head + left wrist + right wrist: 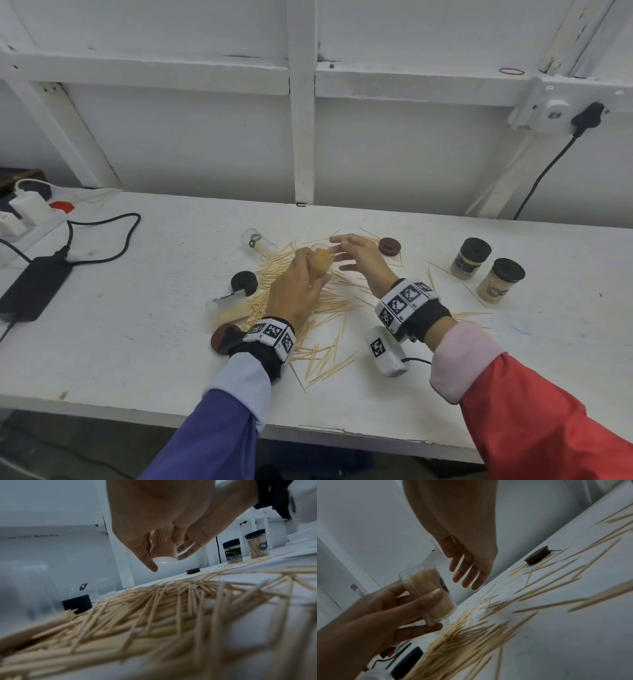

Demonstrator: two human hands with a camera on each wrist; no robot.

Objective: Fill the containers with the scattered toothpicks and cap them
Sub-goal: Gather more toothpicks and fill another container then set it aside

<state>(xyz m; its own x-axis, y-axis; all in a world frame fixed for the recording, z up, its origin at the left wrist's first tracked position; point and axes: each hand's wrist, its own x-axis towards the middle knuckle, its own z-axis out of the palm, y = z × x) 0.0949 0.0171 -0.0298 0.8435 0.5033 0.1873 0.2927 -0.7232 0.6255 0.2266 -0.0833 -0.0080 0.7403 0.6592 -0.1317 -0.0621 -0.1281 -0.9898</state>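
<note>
A left hand grips a packed, uncapped jar above the toothpicks mid-table, right hand splayed beside it; tilting could spill its contents.

Purple left sleeve, red right sleeve, checker-marked wristbands.

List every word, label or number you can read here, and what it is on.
No text reads for certain.
Capped jar: dark label with small print, too blurred to read.
Second capped jar: dark label, unreadable.
Empty lying jar: sticker, unreadable.
Wrist bands: square coded markers, no words.
</note>
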